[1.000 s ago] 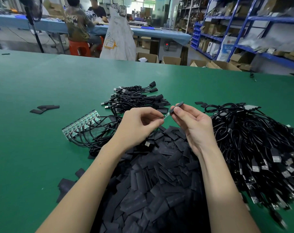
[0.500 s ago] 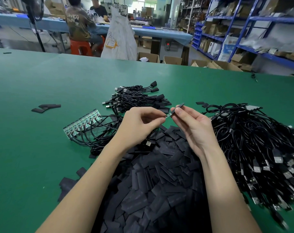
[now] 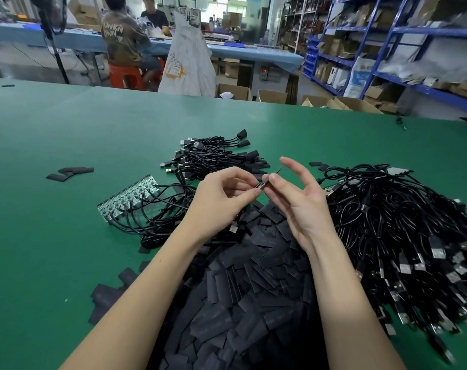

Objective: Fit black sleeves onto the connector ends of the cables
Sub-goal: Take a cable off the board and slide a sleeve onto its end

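Covering the green table, cables; blue shelving behind.

Thin black sleeve held tilted above a small connector end, flat black sleeves heaped near the table's front, bare cables piled at right, sleeved cables bundled behind.

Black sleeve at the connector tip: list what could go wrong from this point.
1. The thin black sleeve is pinched only by the right hand at its near end; it could slip or buckle instead of sliding over the small metal connector end pinched by the left hand.
2. If dropped, the sleeve would vanish among the heap of flat black sleeves below.
3. The tangled pile of black cables beside the right wrist could snag.
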Tool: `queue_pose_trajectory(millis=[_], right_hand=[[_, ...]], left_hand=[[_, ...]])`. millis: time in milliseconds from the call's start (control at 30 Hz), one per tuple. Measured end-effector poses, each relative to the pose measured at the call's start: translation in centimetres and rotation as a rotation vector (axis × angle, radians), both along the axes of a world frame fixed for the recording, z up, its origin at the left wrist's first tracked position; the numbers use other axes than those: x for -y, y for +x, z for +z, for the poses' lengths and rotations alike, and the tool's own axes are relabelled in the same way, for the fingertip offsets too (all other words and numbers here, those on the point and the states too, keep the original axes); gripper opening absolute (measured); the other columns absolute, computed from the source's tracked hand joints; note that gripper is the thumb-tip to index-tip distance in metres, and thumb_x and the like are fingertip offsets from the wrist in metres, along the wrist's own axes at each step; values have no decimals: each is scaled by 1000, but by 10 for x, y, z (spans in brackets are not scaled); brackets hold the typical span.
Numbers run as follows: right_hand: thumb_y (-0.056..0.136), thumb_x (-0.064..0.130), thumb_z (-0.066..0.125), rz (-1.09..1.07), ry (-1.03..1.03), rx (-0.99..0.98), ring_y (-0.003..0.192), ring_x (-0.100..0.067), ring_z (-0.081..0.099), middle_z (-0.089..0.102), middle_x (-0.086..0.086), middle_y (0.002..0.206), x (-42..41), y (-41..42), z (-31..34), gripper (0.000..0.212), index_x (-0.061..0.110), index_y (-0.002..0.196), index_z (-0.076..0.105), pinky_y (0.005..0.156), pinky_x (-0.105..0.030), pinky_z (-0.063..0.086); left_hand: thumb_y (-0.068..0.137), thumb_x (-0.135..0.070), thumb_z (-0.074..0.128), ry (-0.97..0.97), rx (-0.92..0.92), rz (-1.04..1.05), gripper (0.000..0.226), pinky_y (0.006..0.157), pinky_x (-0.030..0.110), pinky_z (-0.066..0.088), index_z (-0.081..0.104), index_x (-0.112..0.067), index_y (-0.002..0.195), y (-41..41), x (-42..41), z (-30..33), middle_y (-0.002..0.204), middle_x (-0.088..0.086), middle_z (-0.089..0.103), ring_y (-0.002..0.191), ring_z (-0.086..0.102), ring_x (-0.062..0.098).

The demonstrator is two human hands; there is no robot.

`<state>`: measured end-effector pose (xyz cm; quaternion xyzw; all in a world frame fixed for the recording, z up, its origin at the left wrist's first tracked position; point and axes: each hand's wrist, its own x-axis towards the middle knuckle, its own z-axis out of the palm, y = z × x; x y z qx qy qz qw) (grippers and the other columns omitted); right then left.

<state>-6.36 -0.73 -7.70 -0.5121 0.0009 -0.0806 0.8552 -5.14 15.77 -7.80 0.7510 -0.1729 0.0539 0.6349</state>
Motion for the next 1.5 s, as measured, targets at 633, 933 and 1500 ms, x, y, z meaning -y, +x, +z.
queue_pose_trajectory(millis=[633, 933, 1500], right_hand=[[91, 3, 71, -46, -18, 58, 96, -21, 75, 77, -17, 98, -5, 0, 1, 29, 18, 116, 71, 81, -24, 58], [91, 2, 70, -41, 29, 59, 94, -19, 75, 77, -15, 95, -10, 1, 0, 26, 16, 111, 73, 78, -23, 59], [84, 8, 74, -26, 6, 103, 95, -20, 75, 78, -15, 96, -11, -2, -1, 30, 18, 112, 73, 80, -23, 58]], left_hand=[[86, -9, 79, -49, 66, 66, 10, 79, 23, 58, 75, -11, 95, -4, 8, 0, 85, 2, 77, 81, 74, 14], [86, -8, 79, -35, 153, 105, 6, 75, 21, 56, 78, -9, 91, -6, 8, 1, 82, -1, 77, 77, 73, 13], [85, -6, 79, -109, 117, 93, 8, 72, 19, 55, 80, -13, 88, -6, 7, -1, 81, -4, 78, 76, 73, 11]])
